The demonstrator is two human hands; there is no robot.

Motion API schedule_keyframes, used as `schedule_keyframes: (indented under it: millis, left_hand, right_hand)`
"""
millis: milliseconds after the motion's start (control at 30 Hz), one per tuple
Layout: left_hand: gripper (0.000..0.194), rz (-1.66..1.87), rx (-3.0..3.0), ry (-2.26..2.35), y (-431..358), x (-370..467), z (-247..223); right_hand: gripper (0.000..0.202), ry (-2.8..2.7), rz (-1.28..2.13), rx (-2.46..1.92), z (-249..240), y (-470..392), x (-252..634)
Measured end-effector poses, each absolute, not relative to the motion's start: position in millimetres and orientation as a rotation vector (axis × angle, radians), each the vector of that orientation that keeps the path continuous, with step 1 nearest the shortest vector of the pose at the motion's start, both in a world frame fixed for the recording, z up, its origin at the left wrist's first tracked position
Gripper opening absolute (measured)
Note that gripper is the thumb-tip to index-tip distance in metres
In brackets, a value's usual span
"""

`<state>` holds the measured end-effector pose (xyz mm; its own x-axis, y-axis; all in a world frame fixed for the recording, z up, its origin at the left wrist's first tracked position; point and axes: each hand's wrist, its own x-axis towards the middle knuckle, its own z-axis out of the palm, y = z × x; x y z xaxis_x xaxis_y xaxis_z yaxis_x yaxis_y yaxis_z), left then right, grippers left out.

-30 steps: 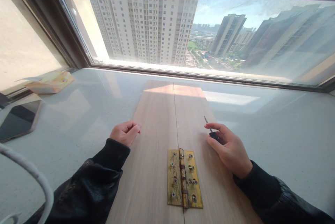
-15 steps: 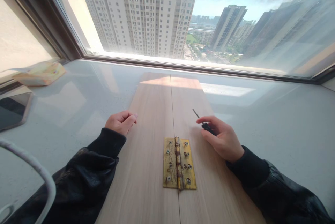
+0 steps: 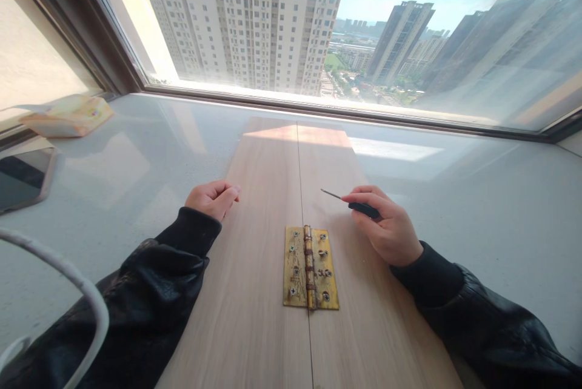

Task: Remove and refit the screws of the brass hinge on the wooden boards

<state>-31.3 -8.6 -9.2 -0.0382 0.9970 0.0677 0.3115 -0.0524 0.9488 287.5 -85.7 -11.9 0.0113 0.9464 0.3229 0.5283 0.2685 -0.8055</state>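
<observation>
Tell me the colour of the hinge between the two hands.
Brass yellow, tarnished, with a rusty brown pin; the hinge shows in the head view.

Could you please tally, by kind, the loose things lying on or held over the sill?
Wooden boards: 2
Brass hinge: 1
Screwdriver, held in the right hand: 1
Phone: 1
Yellow packet: 1
Total: 6
The left hand rests curled at the left board's edge.

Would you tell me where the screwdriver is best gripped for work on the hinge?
Grip the screwdriver by its thick black handle, from the right, as the right hand does; the thin bare shaft points left toward the hinge.
</observation>
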Motion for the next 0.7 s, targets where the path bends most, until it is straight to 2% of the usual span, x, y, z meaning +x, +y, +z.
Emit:
schedule_keyframes:
  millis: [167, 300, 533, 700]
  left_hand:
    - [0.027, 1.122, 1.478, 1.449, -9.1, -30.8, -7.6]
    - [0.027, 1.134, 1.455, 1.437, -9.3, -29.7, -7.1]
    - [0.027, 1.122, 1.467, 1.443, -10.2, -28.8, -5.2]
    - [0.026, 1.119, 1.46, 1.445, -9.8, -29.8, -6.0]
  right_hand:
    - [0.037, -1.378, 0.731, -1.286, 34.9, -85.5, 271.9]
    - [0.028, -1.24, 0.746, -1.209, 66.0, -83.3, 251.1]
    - [0.024, -1.102, 0.873, -1.058, 41.0, -88.5, 220.5]
    - [0.009, -1.053, 0.988, -0.929, 33.0, -93.3, 209.0]
